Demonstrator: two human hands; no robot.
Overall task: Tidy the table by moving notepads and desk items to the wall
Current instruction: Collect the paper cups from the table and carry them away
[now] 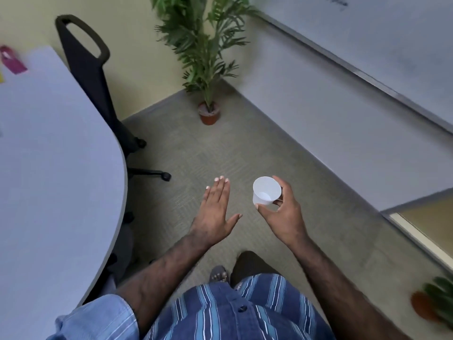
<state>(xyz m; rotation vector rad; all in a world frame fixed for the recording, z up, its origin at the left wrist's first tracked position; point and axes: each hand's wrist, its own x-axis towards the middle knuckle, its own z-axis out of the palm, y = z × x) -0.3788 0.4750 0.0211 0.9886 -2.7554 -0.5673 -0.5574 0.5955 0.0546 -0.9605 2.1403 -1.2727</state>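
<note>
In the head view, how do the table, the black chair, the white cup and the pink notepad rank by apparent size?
1. table
2. black chair
3. white cup, in the right hand; the pink notepad looks similar, so unranked.

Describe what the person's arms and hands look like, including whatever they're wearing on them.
Both forearms are bare. The left hand and right hand wear no gloves, rings or watch that can be seen. The fingernails on the left hand look pale. A rolled-up light blue striped sleeve bunches near the left elbow; it belongs to a blue button-up shirt with white and teal stripes. The right sleeve is out of view.
</note>
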